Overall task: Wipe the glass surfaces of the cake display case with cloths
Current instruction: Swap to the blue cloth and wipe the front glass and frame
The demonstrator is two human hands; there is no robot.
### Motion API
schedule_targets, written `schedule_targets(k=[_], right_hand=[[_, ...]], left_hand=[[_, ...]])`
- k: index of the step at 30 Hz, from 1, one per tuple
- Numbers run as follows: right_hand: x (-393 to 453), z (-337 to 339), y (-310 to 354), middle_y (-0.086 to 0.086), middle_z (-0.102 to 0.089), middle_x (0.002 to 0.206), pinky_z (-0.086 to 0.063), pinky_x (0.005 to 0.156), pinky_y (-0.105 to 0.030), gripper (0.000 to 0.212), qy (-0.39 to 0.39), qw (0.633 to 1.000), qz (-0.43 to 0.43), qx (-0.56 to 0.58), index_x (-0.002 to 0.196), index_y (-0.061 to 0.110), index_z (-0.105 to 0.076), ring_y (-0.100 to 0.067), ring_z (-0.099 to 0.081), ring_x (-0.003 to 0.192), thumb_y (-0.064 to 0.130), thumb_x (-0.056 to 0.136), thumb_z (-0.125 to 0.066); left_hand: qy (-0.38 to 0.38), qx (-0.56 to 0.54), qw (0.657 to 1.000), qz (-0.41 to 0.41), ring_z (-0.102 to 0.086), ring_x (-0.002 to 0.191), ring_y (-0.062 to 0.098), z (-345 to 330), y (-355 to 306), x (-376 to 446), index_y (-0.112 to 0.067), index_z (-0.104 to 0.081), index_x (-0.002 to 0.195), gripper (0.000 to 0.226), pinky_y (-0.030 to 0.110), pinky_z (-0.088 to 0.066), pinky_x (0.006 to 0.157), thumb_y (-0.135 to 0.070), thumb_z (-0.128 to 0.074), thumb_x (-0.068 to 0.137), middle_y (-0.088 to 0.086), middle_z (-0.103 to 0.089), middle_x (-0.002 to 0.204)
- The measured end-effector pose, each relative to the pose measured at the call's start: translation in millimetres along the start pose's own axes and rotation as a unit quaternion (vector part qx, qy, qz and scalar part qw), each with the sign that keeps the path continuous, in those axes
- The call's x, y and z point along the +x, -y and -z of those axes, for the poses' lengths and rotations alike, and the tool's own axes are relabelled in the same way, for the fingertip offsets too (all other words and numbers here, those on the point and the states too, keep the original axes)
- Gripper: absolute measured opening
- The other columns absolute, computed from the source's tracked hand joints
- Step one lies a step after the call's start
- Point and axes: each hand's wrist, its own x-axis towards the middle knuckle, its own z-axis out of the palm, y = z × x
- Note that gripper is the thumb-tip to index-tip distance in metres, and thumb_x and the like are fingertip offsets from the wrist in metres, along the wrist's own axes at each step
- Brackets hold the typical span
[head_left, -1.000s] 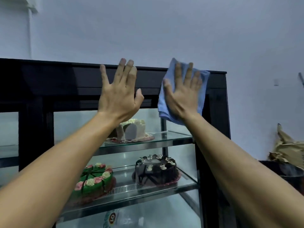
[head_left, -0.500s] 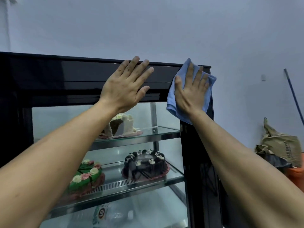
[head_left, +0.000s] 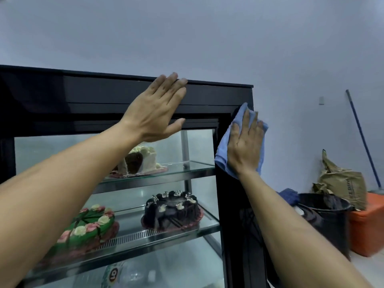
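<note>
Cloth under flat right hand

Your left hand lies flat on the top frame of the display case. Your right hand presses the cloth against its right side, and three cakes sit inside on two shelves.

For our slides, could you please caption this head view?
Right hand presses a blue cloth on the display case; left hand braces.

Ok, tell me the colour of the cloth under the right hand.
Light blue; the cloth shows best in the head view, pressed flat by the right hand.
</note>
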Motion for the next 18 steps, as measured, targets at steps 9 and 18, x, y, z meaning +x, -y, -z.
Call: schedule_targets(k=[9,18], right_hand=[[48.7,9.0,57.7,-0.015,0.009,0.172,0.009,0.125,-0.043,0.064,-0.003,0.997,-0.080,-0.002,0.166,0.019,0.001,-0.033,0.006,0.159,0.048,0.112,-0.020],[24.2,3.9,6.2,-0.019,0.006,0.171,0.003,0.129,-0.041,0.063,-0.042,0.997,0.044,-0.036,0.165,0.012,-0.013,-0.031,0.006,0.159,0.042,0.110,-0.020]], left_hand=[[-0.015,0.003,1.000,0.008,0.001,0.161,0.025,-20.8,-25.2,15.4,-0.021,-0.007,0.167,0.072,0.044,-0.002,0.131,-0.057,-0.006,0.104,0.002,-0.003,0.174],[-0.006,-0.008,1.000,0.011,0.004,0.161,0.027,-19.4,-28.2,14.3,-0.024,-0.005,0.167,0.082,0.045,0.000,0.131,-0.067,-0.010,0.098,0.002,-0.001,0.175]])
